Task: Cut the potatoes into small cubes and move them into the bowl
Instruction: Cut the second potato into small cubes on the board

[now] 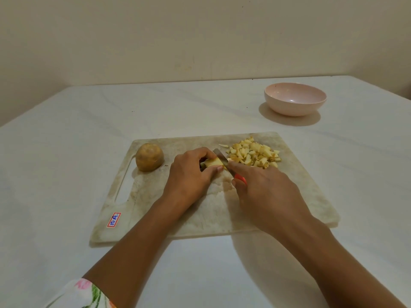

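Potato piece [213,162] lies at the middle of the cutting board [200,218], our left hand [191,174] curled over it, fingers and thumb clamped on its sides. Our right hand [264,192] grips the knife [220,155], blade against the piece. We judge the dicing about half done: a pile of cubes [253,154] sits at the board's far right, a whole potato [149,156] at its far left, and the bowl [295,98] beyond the board holds nothing. Next come short, even cuts clear of our fingertips.
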